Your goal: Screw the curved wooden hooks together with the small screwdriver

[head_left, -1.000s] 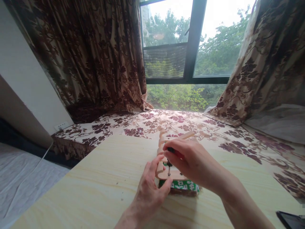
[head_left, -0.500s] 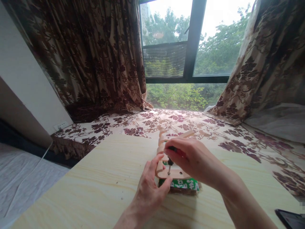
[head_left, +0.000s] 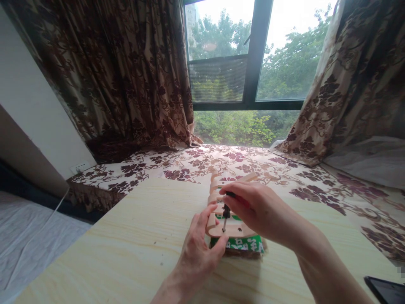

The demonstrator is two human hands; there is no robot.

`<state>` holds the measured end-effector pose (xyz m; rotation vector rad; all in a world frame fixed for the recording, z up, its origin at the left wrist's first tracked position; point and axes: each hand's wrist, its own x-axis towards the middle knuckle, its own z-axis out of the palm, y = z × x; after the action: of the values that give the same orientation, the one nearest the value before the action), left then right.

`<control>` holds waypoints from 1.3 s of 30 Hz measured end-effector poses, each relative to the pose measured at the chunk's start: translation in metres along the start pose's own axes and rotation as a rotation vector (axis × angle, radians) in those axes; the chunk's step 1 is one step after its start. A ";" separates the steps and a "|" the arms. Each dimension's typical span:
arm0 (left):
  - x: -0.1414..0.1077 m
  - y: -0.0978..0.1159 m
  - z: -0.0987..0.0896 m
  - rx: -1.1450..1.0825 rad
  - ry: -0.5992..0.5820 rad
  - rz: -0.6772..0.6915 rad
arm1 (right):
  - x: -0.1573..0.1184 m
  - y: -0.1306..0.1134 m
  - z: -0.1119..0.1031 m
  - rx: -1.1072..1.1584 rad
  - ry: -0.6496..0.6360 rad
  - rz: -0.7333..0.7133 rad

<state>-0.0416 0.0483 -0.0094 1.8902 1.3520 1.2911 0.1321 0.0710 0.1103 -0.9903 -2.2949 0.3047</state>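
Note:
My right hand (head_left: pixel 253 207) grips a small screwdriver (head_left: pixel 226 210) with a dark handle, held nearly upright. Its tip meets a hole near the left end of a pale wooden piece (head_left: pixel 232 231) with a curled end. A second hole shows to the right of that tip. My left hand (head_left: pixel 202 240) pinches the curled end between thumb and fingers, steadying it. Under the wood lies a green block with white lettering (head_left: pixel 245 244) and a brown lower edge. Further wooden parts (head_left: pixel 217 183) stand behind, partly covered by my right hand.
All of this rests on a pale wood-grain board (head_left: pixel 142 236). A dark-edged phone-like device (head_left: pixel 384 289) lies at the lower right. Beyond the board spreads a flowered cloth (head_left: pixel 177 162), then a window (head_left: pixel 249 80) between patterned curtains (head_left: pixel 133 76).
My right hand has shifted its hold slightly, and more of the screwdriver's handle shows. The screwdriver tip stays at the same hole. My left hand keeps its place.

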 end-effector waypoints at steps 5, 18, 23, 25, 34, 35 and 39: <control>0.000 0.001 -0.001 0.001 -0.009 -0.013 | 0.003 0.008 0.005 -0.080 0.052 0.092; -0.001 0.002 -0.001 0.011 0.002 -0.017 | 0.008 0.007 0.011 -0.166 0.102 0.090; 0.000 0.003 -0.002 0.008 0.003 0.008 | 0.004 0.001 0.005 -0.027 0.039 0.014; 0.000 0.003 -0.002 0.007 0.012 0.020 | 0.002 -0.001 0.002 0.024 0.017 -0.010; 0.000 0.006 -0.003 -0.004 0.011 -0.003 | 0.005 0.007 0.003 -0.064 0.048 0.111; 0.000 0.006 -0.003 -0.001 0.011 -0.002 | 0.004 0.006 0.003 -0.060 0.050 0.100; -0.001 0.002 -0.001 0.014 0.013 -0.025 | 0.001 -0.001 0.002 0.008 0.004 -0.005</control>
<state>-0.0414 0.0470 -0.0082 1.8712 1.3911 1.2866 0.1298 0.0713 0.1102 -0.9799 -2.2904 0.3093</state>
